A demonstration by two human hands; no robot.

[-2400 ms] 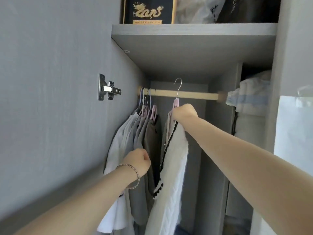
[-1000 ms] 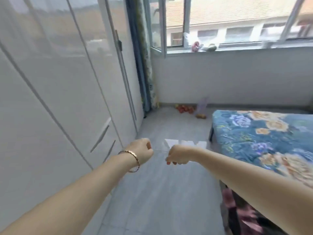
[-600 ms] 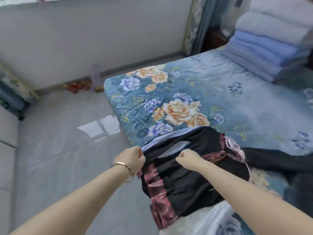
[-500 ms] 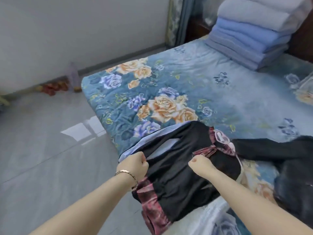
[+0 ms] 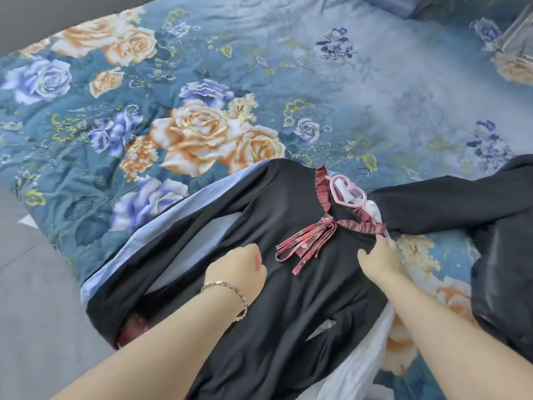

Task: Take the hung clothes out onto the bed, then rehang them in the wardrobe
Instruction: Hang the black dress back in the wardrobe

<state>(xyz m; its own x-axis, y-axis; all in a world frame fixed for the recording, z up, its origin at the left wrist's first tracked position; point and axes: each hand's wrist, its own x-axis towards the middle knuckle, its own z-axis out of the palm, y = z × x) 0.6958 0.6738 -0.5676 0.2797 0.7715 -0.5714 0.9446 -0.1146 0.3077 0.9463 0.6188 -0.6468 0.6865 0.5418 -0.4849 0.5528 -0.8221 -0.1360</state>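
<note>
A black dress with a red plaid collar and bow lies on the floral quilt of the bed, still on its pink heart-shaped hanger. My left hand, wearing a bracelet, is curled into a fist over the dress's chest and holds nothing. My right hand reaches to the dress's shoulder, with its forefinger touching the end of the plaid collar and its thumb apart. A light blue garment and a white one lie under the dress.
Another dark garment lies on the bed at the right. Grey floor runs along the bed's left edge. Folded blankets and a clear bag sit at the far top right.
I turned from the wardrobe to the bed and came in close over the black dress. My right hand has moved forward to the dress's collar; my left fist stays over the chest.
</note>
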